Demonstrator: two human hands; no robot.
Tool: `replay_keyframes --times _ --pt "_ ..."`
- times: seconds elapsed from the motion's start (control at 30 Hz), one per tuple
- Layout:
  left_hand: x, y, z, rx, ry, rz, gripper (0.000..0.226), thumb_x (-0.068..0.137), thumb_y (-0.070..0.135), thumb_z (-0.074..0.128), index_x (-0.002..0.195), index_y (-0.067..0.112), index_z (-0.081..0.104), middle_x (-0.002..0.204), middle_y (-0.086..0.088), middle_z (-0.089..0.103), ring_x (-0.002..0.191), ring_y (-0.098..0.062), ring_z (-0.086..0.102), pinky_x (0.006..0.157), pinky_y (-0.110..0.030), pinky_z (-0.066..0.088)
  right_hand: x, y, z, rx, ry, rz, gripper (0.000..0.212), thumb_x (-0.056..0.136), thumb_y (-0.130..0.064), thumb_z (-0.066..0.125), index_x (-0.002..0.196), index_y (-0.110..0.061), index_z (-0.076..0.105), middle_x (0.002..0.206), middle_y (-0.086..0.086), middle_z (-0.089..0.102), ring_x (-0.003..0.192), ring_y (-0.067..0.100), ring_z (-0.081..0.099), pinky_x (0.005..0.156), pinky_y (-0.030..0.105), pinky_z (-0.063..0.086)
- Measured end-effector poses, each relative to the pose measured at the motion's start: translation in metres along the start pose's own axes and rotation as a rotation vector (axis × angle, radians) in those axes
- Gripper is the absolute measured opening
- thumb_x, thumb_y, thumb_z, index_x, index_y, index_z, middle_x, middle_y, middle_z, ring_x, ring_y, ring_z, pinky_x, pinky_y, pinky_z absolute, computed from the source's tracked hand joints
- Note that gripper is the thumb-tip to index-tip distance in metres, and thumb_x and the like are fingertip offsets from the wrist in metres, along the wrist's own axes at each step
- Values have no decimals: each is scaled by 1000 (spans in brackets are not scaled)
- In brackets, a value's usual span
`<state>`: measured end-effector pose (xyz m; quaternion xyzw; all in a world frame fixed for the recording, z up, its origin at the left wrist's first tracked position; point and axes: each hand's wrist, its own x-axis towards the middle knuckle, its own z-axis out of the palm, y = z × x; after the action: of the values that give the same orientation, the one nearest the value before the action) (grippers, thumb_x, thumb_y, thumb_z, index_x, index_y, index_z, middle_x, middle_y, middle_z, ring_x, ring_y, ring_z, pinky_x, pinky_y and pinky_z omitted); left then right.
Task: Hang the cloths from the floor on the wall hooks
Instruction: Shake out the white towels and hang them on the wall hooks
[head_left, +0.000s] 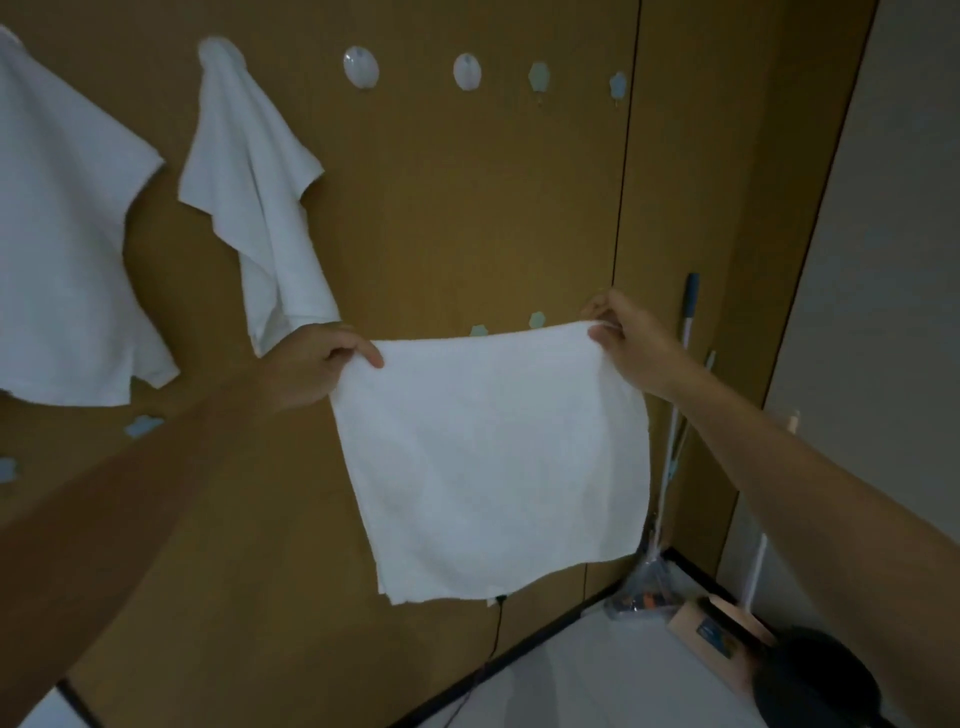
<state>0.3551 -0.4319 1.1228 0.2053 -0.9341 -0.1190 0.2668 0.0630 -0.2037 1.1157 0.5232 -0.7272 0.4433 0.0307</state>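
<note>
A: Fingers?
B: I see left hand (317, 364) fingers pinching the cloth (493, 457) at its top left corner, right hand (626, 340) fingers pinching the top right. It hangs spread in front of the wall (467, 208).
A: Hooks?
B: Two round hooks (360, 67) above it, hung cloths (254, 182) further left.

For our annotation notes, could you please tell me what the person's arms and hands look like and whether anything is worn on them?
The left arm and right arm are bare up to the frame edge, with no sleeve in view. The left hand and right hand wear no gloves, and I see no watch, bracelet or ring, though the picture is dim and soft.
</note>
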Motion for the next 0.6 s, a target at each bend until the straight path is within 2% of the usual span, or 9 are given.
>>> replay_keyframes --times 0.03,0.1,0.13,0.2,0.3,0.37,0.4,0.5,0.6 --pt "5 -2 0 -24 20 -44 57 95 -5 41 79 44 65 99 7 65 90 -25 62 81 -36 48 9 2 4 17 -6 -31 21 100 -3 45 107 -22 53 97 -13 54 88 2 51 69 6 37" --pt "17 -7 1 -114 80 -118 42 95 0 45 79 32 68 97 -6 68 88 -34 62 76 -39 48 29 4 14 26 -14 -87 43 100 -1 42 94 -42 52 94 -19 55 87 4 53 76 19 40" --pt "24 -9 3 -154 113 -142 31 95 6 50 79 27 68 96 -8 67 86 -31 61 74 -36 45 39 5 19 30 -15 -95 50 100 -1 39 89 -48 53 94 -20 57 89 6 54 78 24 41" --pt "39 -13 6 -202 124 -171 11 91 22 64 81 22 61 89 2 61 80 -13 55 70 -27 39 58 3 30 68 -25 -106 60 99 1 35 82 -51 60 96 -20 60 90 8 56 79 26 42" --pt "63 -22 5 -153 81 -152 34 80 31 76 74 24 44 81 5 48 74 -11 45 63 -25 32 85 -4 39 179 -88 -61 44 99 -4 40 82 -34 68 93 -19 64 87 6 59 74 22 45" --pt "79 -31 2 -151 90 -102 36 81 27 76 74 24 41 79 5 47 71 -11 43 61 -25 31 102 -9 41 187 -168 -56 14 96 -19 59 91 -26 69 91 -25 64 84 -9 59 70 10 45" --pt "87 -36 1 -155 105 -76 33 82 25 74 76 25 42 80 6 48 72 -11 45 62 -24 32 110 -9 42 169 -202 -60 5 92 -25 65 95 -26 69 93 -27 63 82 -16 58 68 5 44" --pt "107 -48 -3 -168 83 3 26 86 20 70 98 32 50 99 14 55 91 -6 54 73 -16 40 136 -4 51 172 -194 -110 10 89 -20 69 95 -28 70 99 -23 62 78 -19 57 63 2 43" --pt "121 -57 -5 -144 -59 23 44 94 19 61 132 34 46 127 24 48 113 2 45 86 -1 34 161 5 62 172 -201 -139 17 93 -19 65 90 -35 69 102 -23 64 84 -16 59 70 4 44"
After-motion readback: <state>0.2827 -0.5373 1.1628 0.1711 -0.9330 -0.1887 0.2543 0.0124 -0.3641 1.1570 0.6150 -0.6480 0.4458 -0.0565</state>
